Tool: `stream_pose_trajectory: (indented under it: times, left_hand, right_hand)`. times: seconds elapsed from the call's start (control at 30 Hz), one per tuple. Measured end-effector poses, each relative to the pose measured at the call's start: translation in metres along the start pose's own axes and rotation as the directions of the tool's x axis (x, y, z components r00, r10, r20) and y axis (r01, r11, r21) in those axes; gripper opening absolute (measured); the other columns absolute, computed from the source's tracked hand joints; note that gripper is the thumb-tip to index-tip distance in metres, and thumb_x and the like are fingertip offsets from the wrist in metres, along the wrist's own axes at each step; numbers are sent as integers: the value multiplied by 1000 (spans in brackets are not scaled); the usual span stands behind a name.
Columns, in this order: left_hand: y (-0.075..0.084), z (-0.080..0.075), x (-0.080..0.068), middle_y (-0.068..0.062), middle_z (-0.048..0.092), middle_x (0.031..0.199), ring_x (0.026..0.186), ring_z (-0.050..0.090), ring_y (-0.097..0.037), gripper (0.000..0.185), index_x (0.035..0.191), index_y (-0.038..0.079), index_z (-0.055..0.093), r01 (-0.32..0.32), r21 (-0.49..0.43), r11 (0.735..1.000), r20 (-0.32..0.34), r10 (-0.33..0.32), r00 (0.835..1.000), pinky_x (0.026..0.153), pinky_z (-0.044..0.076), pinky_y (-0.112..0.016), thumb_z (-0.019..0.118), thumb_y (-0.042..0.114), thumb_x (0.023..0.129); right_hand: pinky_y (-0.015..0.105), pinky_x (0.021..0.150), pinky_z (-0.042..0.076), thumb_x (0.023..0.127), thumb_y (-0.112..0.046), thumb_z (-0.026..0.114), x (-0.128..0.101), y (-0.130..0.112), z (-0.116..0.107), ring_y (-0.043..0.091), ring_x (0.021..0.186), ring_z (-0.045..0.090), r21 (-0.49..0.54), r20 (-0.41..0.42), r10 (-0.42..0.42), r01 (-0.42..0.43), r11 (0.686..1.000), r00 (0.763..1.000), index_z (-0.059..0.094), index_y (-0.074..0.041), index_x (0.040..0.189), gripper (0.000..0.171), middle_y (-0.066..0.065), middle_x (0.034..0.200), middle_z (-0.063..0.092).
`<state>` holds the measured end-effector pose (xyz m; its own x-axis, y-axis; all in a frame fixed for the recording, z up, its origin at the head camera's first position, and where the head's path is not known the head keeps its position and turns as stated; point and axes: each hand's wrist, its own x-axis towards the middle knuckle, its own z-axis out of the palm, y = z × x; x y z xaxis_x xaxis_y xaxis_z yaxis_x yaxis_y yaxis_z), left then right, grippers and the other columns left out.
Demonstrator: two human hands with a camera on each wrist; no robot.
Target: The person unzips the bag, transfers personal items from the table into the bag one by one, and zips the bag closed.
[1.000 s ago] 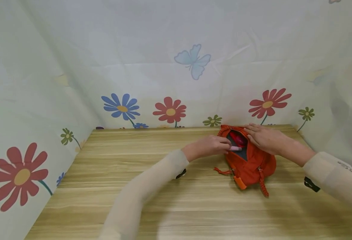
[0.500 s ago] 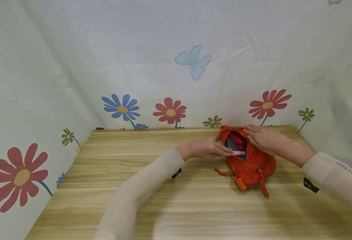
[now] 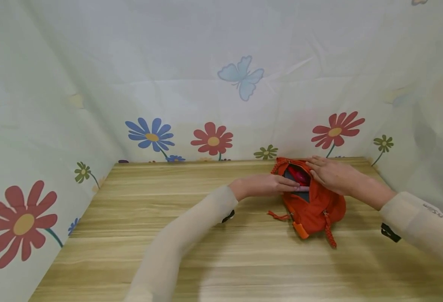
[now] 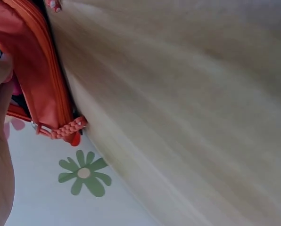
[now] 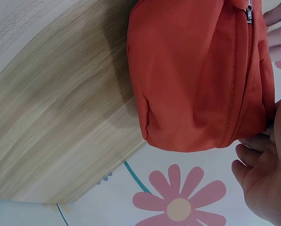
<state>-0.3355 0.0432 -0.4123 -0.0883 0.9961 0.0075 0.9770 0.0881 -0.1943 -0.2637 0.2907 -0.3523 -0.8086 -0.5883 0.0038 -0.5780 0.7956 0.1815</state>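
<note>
The orange pouch (image 4: 34,70) lies on the wooden table (image 4: 187,108); its braided zipper pull (image 4: 65,129) (orange too) dangles.

Looks like a small play or craft corner, maybe at home. Light wood table (image 3: 206,235) in the middle, closed in from 9 to 3 o'clock by a thin white curtain (image 3: 221,63) printed with flowers and a butterfly.

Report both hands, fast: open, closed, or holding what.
Left hand: fingers straight, pushing a pink tube into the orange pouch.
Right hand: fingers fairly straight, resting on the pouch's open edge.
</note>
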Motion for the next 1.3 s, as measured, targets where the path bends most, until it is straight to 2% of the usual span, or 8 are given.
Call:
stream_pose_trajectory:
  times: [0.1, 0.23, 0.37, 0.47, 0.57, 0.9, 1.07, 1.3]
  left_hand:
    - [-2, 7, -7, -5, 58, 145, 132, 56, -17, 43, 145, 11, 58, 34, -61, 998, -116, -41, 992, 110, 42, -22, 62, 14, 102]
    - [-2, 16, -16, -3, 69, 119, 109, 66, -12, 25, 122, 9, 71, 81, -84, 993, -276, -102, 956, 97, 49, -18, 70, 13, 98]
    - [2, 22, -17, -2, 72, 110, 99, 68, -11, 17, 113, 9, 75, 125, -137, 983, -351, -167, 922, 92, 52, -18, 71, 10, 96]
    - [8, 23, -15, -4, 73, 117, 108, 68, -15, 26, 120, 7, 74, 117, -211, 970, -346, -186, 920, 98, 50, -20, 73, 8, 94]
    - [14, 23, -11, -2, 71, 127, 115, 65, -15, 33, 130, 9, 70, 119, -215, 969, -299, -182, 937, 102, 47, -20, 70, 12, 97]
    - [26, 22, 3, 6, 55, 148, 129, 54, -15, 43, 148, 18, 55, 111, -31, 993, -164, -115, 980, 112, 38, -25, 54, 28, 107]
    - [21, 22, -7, 5, 56, 148, 132, 51, -14, 43, 149, 16, 54, 177, -137, 975, -160, -198, 967, 114, 34, -22, 54, 24, 106]
    - [12, 21, -24, -3, 59, 145, 134, 53, -19, 43, 146, 11, 57, 307, -204, 930, -179, -344, 922, 114, 39, -27, 59, 17, 104]
  right_hand:
    - [58, 112, 38, 106, -17, 51, 0, 0, 1, 47, 138, 44, 8, -3, 5, -5, 1000, 1000, 51, 13, 141, 46, 31, 147, 48]
    - [58, 112, 37, 106, -18, 51, 1, 0, 2, 48, 139, 43, 27, -2, 13, -13, 1000, 1000, 51, 13, 141, 47, 31, 148, 47]
    - [58, 113, 37, 106, -18, 51, 1, 1, 3, 48, 140, 42, 43, -5, 14, -14, 999, 1000, 50, 13, 142, 47, 31, 148, 47]
    - [58, 113, 37, 106, -18, 51, 1, 1, 3, 48, 139, 42, 35, -11, 10, -10, 999, 1000, 51, 13, 141, 47, 31, 148, 48]
    - [58, 113, 37, 106, -18, 51, 1, 1, 3, 47, 139, 43, 28, -16, 5, -5, 1000, 1000, 51, 13, 141, 47, 31, 147, 48]
    - [58, 112, 38, 106, -17, 51, 2, -3, 2, 48, 138, 44, 32, -19, -8, 9, 999, 1000, 52, 13, 140, 46, 32, 147, 48]
    - [58, 112, 37, 106, -18, 51, 3, -5, 2, 47, 139, 44, 58, -21, 2, -1, 998, 1000, 52, 12, 141, 46, 31, 148, 47]
    - [58, 114, 36, 107, -18, 48, 11, -12, 1, 47, 140, 42, 139, -34, 20, -16, 990, 999, 53, 12, 140, 45, 31, 148, 48]
